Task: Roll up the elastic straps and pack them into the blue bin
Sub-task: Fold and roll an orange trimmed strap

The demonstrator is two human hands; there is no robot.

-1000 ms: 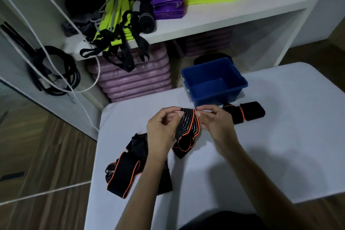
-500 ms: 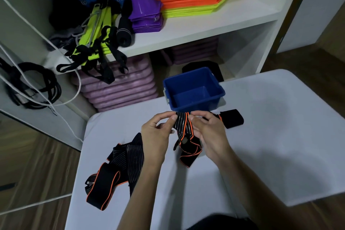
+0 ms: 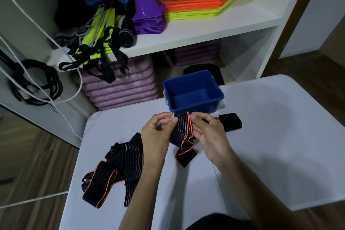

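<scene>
Head view: the blue bin (image 3: pixel 194 105) looks empty, so no strap is packed yet. The left hand (image 3: pixel 156 136) and right hand (image 3: pixel 211 134) each pinch the top of one elastic strap (image 3: pixel 183 132) above the counter (image 3: pixel 270 145), its tail dangling unrolled. More straps (image 3: pixel 115 170) lie loose at left; a dark piece (image 3: pixel 231 122), possibly this strap's end, lies beside the bin.

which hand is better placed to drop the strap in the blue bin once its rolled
Probably the right hand. It pinches the strap on the side nearer the blue bin, which sits just beyond its fingertips, slightly right. The left hand would have to cross over.
</scene>
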